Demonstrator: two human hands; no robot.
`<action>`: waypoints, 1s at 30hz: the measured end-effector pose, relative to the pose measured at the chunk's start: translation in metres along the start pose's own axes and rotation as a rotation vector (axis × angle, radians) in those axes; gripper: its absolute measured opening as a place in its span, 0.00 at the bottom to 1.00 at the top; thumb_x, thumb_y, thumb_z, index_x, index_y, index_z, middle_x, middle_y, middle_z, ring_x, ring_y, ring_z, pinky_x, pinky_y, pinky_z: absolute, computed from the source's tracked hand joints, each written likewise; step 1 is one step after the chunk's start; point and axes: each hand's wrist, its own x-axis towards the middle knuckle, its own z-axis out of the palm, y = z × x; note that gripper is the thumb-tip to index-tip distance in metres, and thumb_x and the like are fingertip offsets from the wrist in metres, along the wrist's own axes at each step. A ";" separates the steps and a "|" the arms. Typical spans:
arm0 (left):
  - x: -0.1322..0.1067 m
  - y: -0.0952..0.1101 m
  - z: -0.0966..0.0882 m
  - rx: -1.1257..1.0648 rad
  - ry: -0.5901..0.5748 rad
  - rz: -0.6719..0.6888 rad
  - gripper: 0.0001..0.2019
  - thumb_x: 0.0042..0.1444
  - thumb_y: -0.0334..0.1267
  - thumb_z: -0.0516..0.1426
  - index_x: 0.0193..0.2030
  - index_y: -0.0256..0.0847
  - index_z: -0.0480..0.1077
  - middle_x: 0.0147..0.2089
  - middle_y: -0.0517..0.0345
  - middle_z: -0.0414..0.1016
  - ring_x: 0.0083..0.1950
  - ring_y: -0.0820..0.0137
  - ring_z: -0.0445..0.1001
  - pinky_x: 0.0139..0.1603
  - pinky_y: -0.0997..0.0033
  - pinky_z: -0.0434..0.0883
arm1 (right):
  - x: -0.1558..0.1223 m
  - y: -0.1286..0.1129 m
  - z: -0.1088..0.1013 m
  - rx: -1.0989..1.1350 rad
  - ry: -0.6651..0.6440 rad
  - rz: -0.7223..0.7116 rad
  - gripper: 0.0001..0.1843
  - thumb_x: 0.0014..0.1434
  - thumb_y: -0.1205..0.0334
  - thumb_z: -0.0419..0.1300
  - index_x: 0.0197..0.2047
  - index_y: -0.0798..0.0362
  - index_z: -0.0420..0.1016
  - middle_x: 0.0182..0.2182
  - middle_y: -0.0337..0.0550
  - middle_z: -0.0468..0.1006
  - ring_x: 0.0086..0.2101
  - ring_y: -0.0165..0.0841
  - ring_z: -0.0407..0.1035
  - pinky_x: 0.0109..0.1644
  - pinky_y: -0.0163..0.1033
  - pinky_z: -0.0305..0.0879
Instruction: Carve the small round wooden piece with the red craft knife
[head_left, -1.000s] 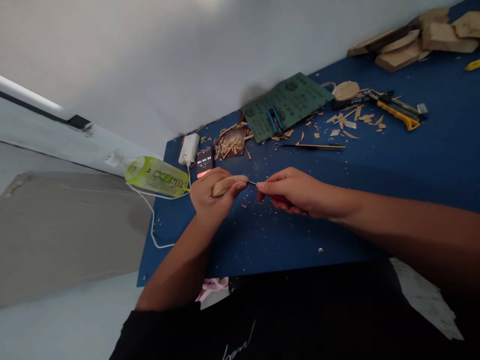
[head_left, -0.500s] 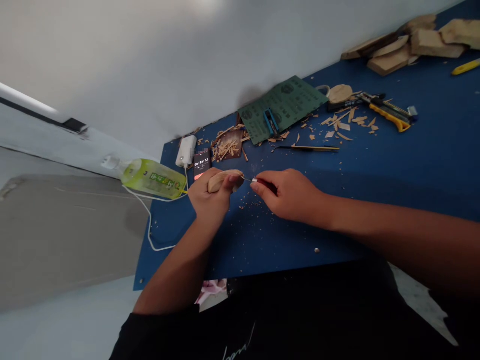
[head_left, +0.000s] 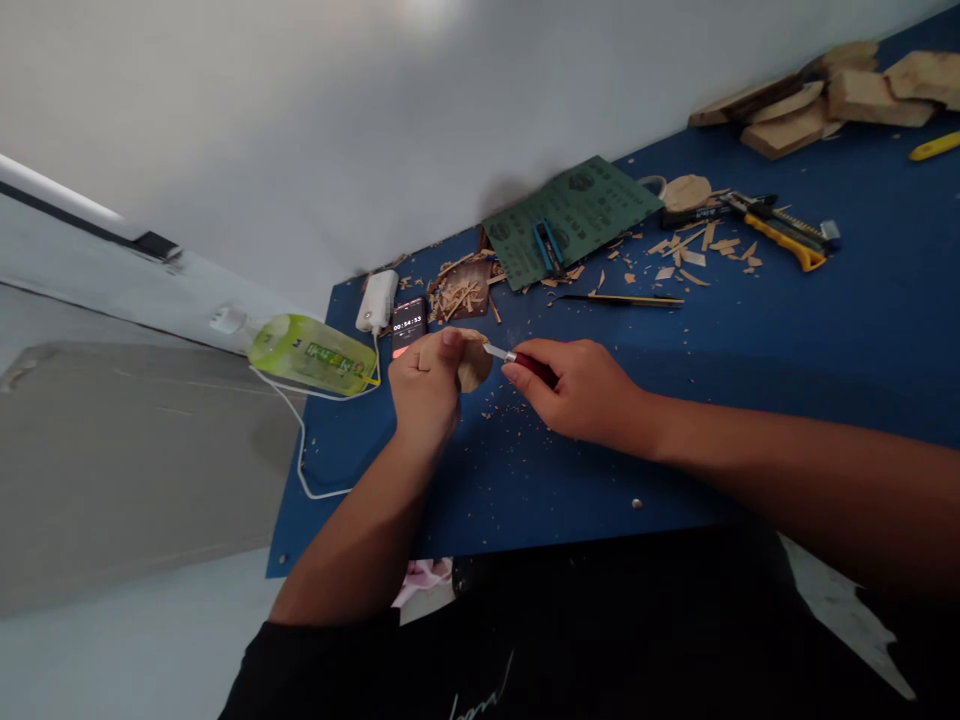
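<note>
My left hand (head_left: 424, 385) is closed around a pale, rounded piece of wood (head_left: 475, 366), its thumb pressed along the top. Part of the wood is hidden behind the fingers. In my right hand (head_left: 574, 385) is a carving knife (head_left: 537, 368) with a dark red handle and a short light blade. The blade's tip meets the upper right edge of the wood. Both hands are above the blue table (head_left: 555, 480), over a scatter of small wood crumbs.
Behind the hands lie a phone (head_left: 408, 322), green sandpaper (head_left: 577, 215) with a blue cutter (head_left: 548, 247) on it, and a thin dark tool (head_left: 622, 299). A yellow box cutter (head_left: 784, 232) and wood blocks (head_left: 795, 125) are farther right. A yellow-green bottle (head_left: 315, 353) lies at left.
My left hand has turned the wood, so its flat face now shows below the thumb. More of the knife's blade and handle has come into view; my right hand stays nearly in place.
</note>
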 end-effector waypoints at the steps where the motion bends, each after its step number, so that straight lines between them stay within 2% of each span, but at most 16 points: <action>1: 0.001 0.001 0.002 -0.059 -0.014 -0.032 0.28 0.61 0.68 0.68 0.37 0.40 0.86 0.29 0.55 0.79 0.27 0.73 0.74 0.26 0.72 0.71 | 0.000 0.000 0.000 0.013 0.004 0.003 0.18 0.75 0.48 0.59 0.37 0.50 0.75 0.27 0.35 0.74 0.27 0.29 0.60 0.36 0.41 0.49; 7: 0.000 0.009 0.011 -0.194 -0.040 -0.146 0.30 0.54 0.69 0.72 0.33 0.39 0.83 0.29 0.55 0.79 0.27 0.72 0.76 0.27 0.72 0.74 | -0.002 0.004 0.006 0.073 0.020 0.010 0.19 0.76 0.47 0.59 0.36 0.50 0.75 0.27 0.35 0.73 0.27 0.28 0.59 0.36 0.40 0.50; 10: -0.002 0.012 0.013 -0.247 -0.028 -0.268 0.30 0.56 0.71 0.70 0.32 0.40 0.79 0.28 0.56 0.78 0.25 0.72 0.76 0.24 0.73 0.74 | 0.002 0.008 0.009 0.125 0.057 0.017 0.19 0.76 0.47 0.59 0.37 0.50 0.75 0.28 0.35 0.74 0.28 0.29 0.60 0.36 0.41 0.51; 12: -0.003 0.012 0.014 -0.266 -0.016 -0.302 0.31 0.57 0.71 0.69 0.31 0.41 0.76 0.27 0.58 0.77 0.25 0.72 0.77 0.23 0.73 0.73 | 0.006 0.011 0.009 0.167 0.090 0.020 0.20 0.77 0.46 0.58 0.37 0.51 0.75 0.28 0.36 0.73 0.29 0.30 0.61 0.36 0.41 0.52; 16: -0.001 0.008 0.012 -0.262 0.015 -0.240 0.30 0.55 0.71 0.70 0.34 0.42 0.76 0.28 0.59 0.78 0.25 0.71 0.78 0.23 0.72 0.75 | 0.010 0.015 0.002 0.214 0.101 0.009 0.21 0.76 0.45 0.58 0.36 0.51 0.75 0.28 0.35 0.70 0.30 0.30 0.60 0.37 0.41 0.53; 20: 0.002 0.001 0.005 -0.221 -0.039 -0.141 0.31 0.55 0.72 0.69 0.35 0.42 0.79 0.29 0.57 0.79 0.26 0.70 0.78 0.25 0.68 0.77 | 0.009 0.011 -0.008 0.237 -0.040 -0.013 0.22 0.75 0.45 0.60 0.35 0.52 0.76 0.26 0.34 0.69 0.29 0.29 0.60 0.36 0.40 0.53; 24: 0.002 -0.003 -0.003 -0.147 -0.086 -0.017 0.31 0.57 0.72 0.68 0.33 0.42 0.79 0.28 0.56 0.78 0.27 0.69 0.77 0.27 0.68 0.75 | 0.005 0.006 -0.013 0.266 -0.114 -0.001 0.20 0.72 0.43 0.64 0.41 0.53 0.83 0.26 0.34 0.72 0.28 0.29 0.61 0.36 0.39 0.55; 30: 0.002 -0.006 -0.012 0.156 -0.052 0.159 0.33 0.63 0.75 0.61 0.35 0.42 0.83 0.36 0.50 0.85 0.36 0.66 0.82 0.38 0.66 0.79 | 0.004 0.004 -0.014 0.219 -0.157 0.020 0.20 0.73 0.46 0.63 0.43 0.54 0.85 0.27 0.35 0.75 0.28 0.29 0.63 0.36 0.39 0.55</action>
